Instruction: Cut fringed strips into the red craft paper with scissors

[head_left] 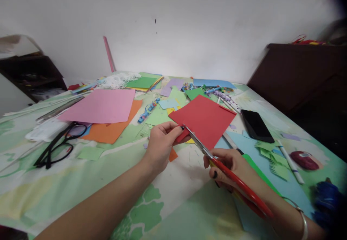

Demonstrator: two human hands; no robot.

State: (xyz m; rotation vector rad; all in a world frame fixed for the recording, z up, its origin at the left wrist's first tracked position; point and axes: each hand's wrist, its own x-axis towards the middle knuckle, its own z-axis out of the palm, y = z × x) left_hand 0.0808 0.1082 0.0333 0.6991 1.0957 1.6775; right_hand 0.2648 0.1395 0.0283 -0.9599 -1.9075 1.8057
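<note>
My left hand (164,142) pinches a small piece of red paper between thumb and fingers. In my right hand (230,164) is a pair of scissors (230,175) with red handles, its metal blades pointing up and left to the red paper at my left fingertips. Just behind the blades lies a larger red paper sheet (204,117); whether it joins the pinched piece is hard to make out. Below my right hand, a green-handled tool (260,173) with a metal blade is partly hidden.
Pink paper (100,106) overlaps orange paper (116,128) at the left, near black-framed glasses (59,148). To the right are a black phone (257,125), fringed green paper strips (273,157) and a white marker (291,162). White string (119,80) and stacked coloured paper (145,82) lie by the wall.
</note>
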